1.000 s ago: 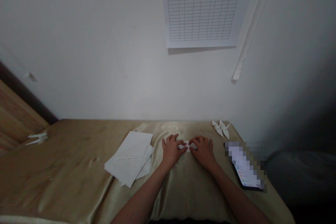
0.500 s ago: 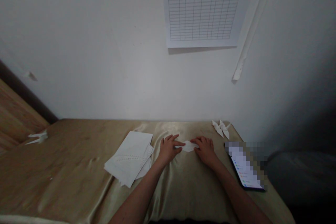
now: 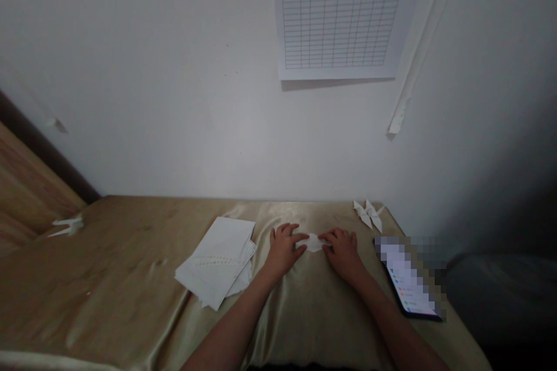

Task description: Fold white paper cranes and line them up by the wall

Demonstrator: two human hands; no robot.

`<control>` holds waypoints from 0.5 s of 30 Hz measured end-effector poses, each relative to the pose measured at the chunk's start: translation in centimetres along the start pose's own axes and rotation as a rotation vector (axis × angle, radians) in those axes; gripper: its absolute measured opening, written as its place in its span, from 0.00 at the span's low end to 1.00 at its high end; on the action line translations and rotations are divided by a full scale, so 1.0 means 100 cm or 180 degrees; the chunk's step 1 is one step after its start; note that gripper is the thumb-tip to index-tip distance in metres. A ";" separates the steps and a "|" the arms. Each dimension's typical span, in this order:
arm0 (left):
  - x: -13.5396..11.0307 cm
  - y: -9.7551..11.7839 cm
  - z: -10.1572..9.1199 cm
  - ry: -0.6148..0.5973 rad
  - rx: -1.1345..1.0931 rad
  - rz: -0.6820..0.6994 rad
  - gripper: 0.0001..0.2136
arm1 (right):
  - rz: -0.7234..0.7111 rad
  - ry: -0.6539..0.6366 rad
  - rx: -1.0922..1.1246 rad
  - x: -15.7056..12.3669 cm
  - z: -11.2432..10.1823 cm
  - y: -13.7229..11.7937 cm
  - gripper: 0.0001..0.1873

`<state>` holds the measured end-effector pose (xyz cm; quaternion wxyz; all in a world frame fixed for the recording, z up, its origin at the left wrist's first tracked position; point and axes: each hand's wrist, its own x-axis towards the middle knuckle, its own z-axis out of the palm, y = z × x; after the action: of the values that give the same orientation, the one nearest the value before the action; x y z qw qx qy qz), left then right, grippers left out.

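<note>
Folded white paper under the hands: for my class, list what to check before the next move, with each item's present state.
Left hand and right hand on the folded white paper: ok.
Surface smooth under the work: the gold satin cover is creased: not ok.
Paper stack apart from the left hand: ok.
Phone apart from the right hand: ok.
Paper cranes apart from the folded white paper: ok.
Paper's edges aligned: too small to see, cannot tell.

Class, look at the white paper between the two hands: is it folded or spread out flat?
Folded: the paper forms a small pointed shape, not a full flat sheet, with the left hand and right hand touching its two ends.
</note>
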<state>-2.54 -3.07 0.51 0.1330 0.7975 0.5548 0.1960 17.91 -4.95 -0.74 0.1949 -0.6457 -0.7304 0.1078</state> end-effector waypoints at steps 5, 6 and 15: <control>-0.001 0.004 -0.003 0.0290 -0.0091 0.0384 0.21 | 0.0070 0.0000 -0.0068 -0.002 -0.002 -0.001 0.15; -0.002 0.004 -0.003 0.0289 -0.0078 0.0435 0.20 | 0.0074 0.0016 -0.0053 -0.002 -0.002 0.000 0.15; -0.007 0.005 0.003 -0.0070 0.0187 0.0137 0.15 | 0.0094 0.0037 0.0010 -0.001 -0.003 -0.001 0.13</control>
<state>-2.17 -3.87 0.32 0.1114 0.8149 0.5416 0.1737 17.98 -5.06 -0.44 0.1986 -0.6568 -0.7194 0.1080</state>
